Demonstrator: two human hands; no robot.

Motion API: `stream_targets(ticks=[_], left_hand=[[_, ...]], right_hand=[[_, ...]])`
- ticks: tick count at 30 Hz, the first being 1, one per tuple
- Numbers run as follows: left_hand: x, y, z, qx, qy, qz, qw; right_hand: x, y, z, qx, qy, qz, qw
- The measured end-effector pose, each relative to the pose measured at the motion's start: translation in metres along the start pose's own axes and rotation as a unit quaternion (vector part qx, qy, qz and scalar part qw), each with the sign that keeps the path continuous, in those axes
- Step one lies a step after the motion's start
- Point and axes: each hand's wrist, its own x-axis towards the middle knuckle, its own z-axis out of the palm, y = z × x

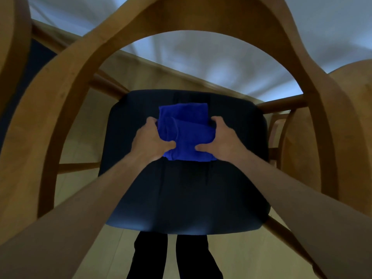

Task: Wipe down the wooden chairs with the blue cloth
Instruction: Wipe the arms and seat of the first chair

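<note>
Blue and soft-looking, the blue cloth (pixel 186 130) lay bunched and folded in a thick square lump on the dark seat (pixel 185 190) of the wooden chair (pixel 66 91). It sat near the middle of the seat, a bit toward the back edge. The seat was wide and padded, with rounded corners and a smooth, slightly shiny cover. Faint seams ran down it.

Around the seat rose the chair's back, a big curved arch of light brown wood with a smooth face. Through the arch showed a pale wooden floor (pixel 167 77) and a grey-white rug (pixel 211 65) with a cloudy pattern. Thin round wooden rungs joined the legs on both sides. Another wooden chair (pixel 348 121) with a rounded back stood just beside it on the right, and part of a third wooden piece showed at the top left corner.

Both bare arms reached straight forward through the arch. The left hand (pixel 149 137) held the left side of the cloth, its fingers curled over the far edge and its thumb pressed on the near part. The right hand (pixel 221 137) did the same on the right side, fingers wrapped round the edge and thumb pointing in toward the middle. Each grip was closed on the cloth, and the two thumbs were near each other.

Below the seat's front edge, two legs in black trousers (pixel 173 256) stood on the floor.
</note>
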Motion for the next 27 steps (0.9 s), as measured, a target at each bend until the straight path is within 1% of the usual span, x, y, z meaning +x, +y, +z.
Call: stream_targets(ticks=[2, 4, 6, 7, 9, 11, 14, 16, 18, 19, 20, 22, 24, 26, 27], left_hand=[[0.008, 0.007, -0.011, -0.020, 0.001, 0.025, 0.999], [0.018, 0.017, -0.019, -0.043, 0.040, 0.050, 0.997], [0.030, 0.027, -0.022, -0.063, 0.064, 0.029, 0.996], [0.036, 0.031, -0.022, -0.079, 0.056, -0.007, 0.995], [0.043, 0.037, -0.020, -0.098, 0.014, -0.087, 0.991], [0.041, 0.040, -0.015, -0.087, -0.017, -0.125, 0.988], [0.034, 0.036, -0.004, -0.118, -0.041, -0.142, 0.982], [0.032, 0.031, 0.000, -0.150, -0.070, -0.145, 0.975], [0.030, 0.026, -0.001, -0.164, -0.104, -0.117, 0.974], [0.028, 0.024, -0.003, -0.162, -0.118, -0.083, 0.976], [0.026, 0.022, -0.006, -0.150, -0.130, -0.037, 0.979], [0.019, 0.022, -0.014, -0.101, -0.162, 0.073, 0.979], [0.014, 0.027, -0.023, -0.053, -0.209, 0.150, 0.965], [0.012, 0.034, -0.030, -0.047, -0.245, 0.174, 0.953], [0.012, 0.036, -0.032, -0.053, -0.245, 0.176, 0.952]], right_hand=[[0.011, -0.002, -0.014, -0.014, -0.009, -0.026, 1.000], [0.024, -0.006, -0.027, -0.012, 0.037, -0.061, 0.997], [0.037, -0.011, -0.034, -0.023, 0.094, -0.094, 0.991], [0.042, -0.013, -0.035, -0.047, 0.096, -0.096, 0.990], [0.050, -0.015, -0.031, -0.114, 0.040, -0.080, 0.989], [0.052, -0.015, -0.023, -0.144, -0.011, -0.072, 0.987], [0.053, -0.012, -0.013, -0.147, 0.004, -0.093, 0.985], [0.055, -0.012, -0.013, -0.101, -0.012, -0.090, 0.991], [0.058, -0.011, -0.020, 0.000, -0.037, -0.050, 0.998], [0.058, -0.009, -0.026, 0.042, -0.052, -0.028, 0.997], [0.058, -0.007, -0.032, 0.055, -0.076, -0.016, 0.995], [0.055, -0.005, -0.042, 0.000, -0.134, -0.035, 0.990], [0.051, -0.006, -0.047, -0.032, -0.171, -0.070, 0.982], [0.047, -0.008, -0.047, -0.001, -0.198, -0.088, 0.976], [0.045, -0.009, -0.046, 0.014, -0.209, -0.089, 0.974]])
